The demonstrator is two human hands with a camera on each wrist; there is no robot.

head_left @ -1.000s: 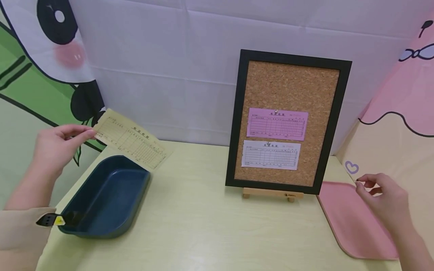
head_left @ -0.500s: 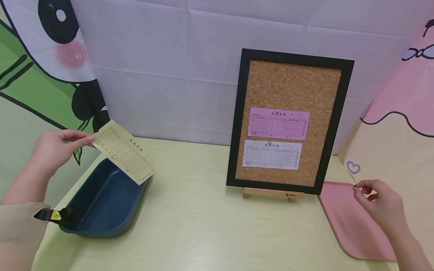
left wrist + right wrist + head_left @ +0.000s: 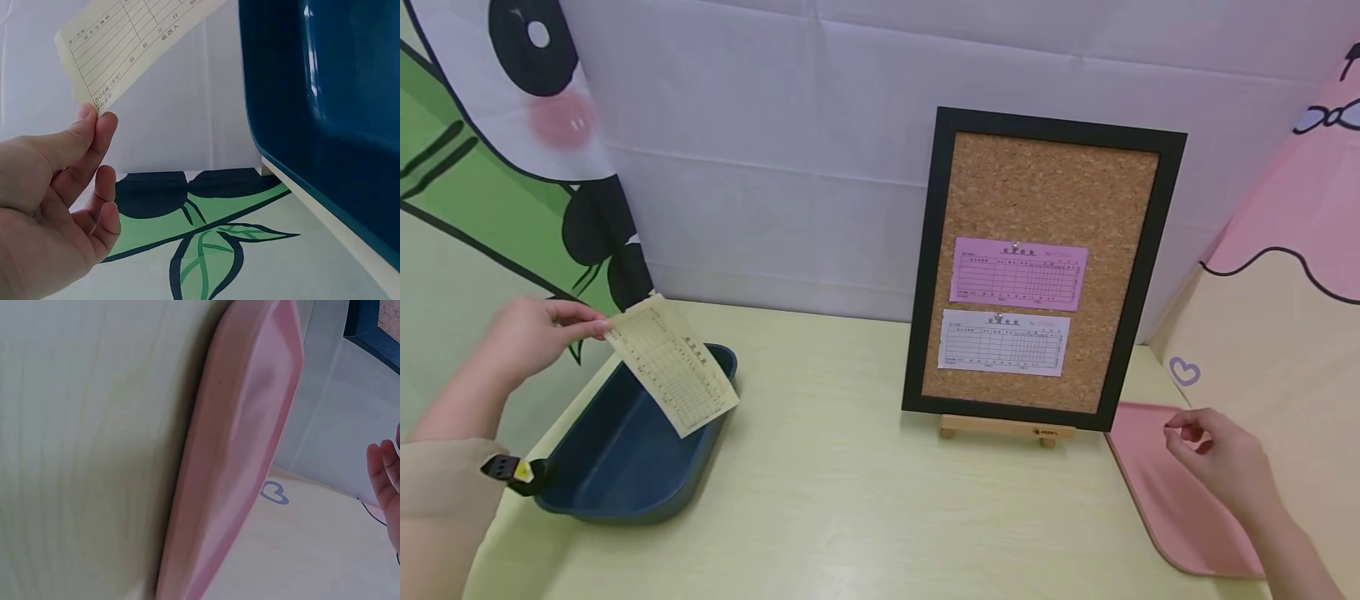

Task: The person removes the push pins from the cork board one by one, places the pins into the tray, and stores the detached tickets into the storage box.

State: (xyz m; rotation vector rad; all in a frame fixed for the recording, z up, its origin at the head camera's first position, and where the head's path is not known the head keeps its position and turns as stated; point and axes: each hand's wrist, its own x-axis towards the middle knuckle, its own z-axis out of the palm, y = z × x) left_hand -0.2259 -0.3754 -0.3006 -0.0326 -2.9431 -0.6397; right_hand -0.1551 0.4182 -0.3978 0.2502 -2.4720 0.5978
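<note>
My left hand (image 3: 546,342) pinches a pale yellow receipt slip (image 3: 673,367) by one corner, between thumb and forefinger. The slip slants down over the far part of a dark blue bin (image 3: 617,454), its printed face showing. In the left wrist view the slip's corner (image 3: 112,65) sits between the fingertips, the other fingers curled. Over the pink tray (image 3: 1157,500), my right hand (image 3: 1225,462) has thumb and forefinger together on what looks like a tiny pin, mostly hidden by the fingertips. In the right wrist view only part of that hand (image 3: 389,481) shows, at the right edge.
A black-framed corkboard (image 3: 1045,183) stands on a small wooden easel (image 3: 1007,427) at the back of the pale table (image 3: 850,500). Pinned to it are a pink slip (image 3: 1018,275) and, below, a white slip (image 3: 1003,343). A pale cloth (image 3: 760,125) hangs behind.
My left hand has lowered slightly, and the yellow slip has swung down to overlap the blue bin more. My right hand has moved a little left and down over the tray.
</note>
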